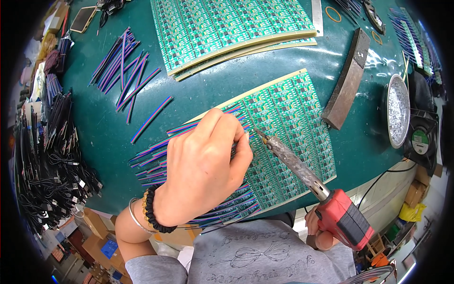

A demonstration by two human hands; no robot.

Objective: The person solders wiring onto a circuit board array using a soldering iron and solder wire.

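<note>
A green circuit board panel [298, 132], crowded with small parts, lies on the table before me. Short blue, red and black ribbon wires [152, 150] fan out from its left side. My left hand [203, 163] is over these wires, thumb and forefinger pinched on a ribbon wire at the board; the palm side is hidden. In my right hand [318, 231] is a soldering iron [347, 218] with a red and black handle, its fingers wrapped round the grip and partly hidden. The iron's tip points at the board close to the left fingertips.
Stacked circuit panels [231, 28] stand at the back. Loose ribbon wires [124, 71] lie at the left, beyond bundled black cables [52, 156]. Rightward are a dark metal bar [347, 78], a round metal dish [398, 111], a small fan [421, 142] and rubber bands [333, 14].
</note>
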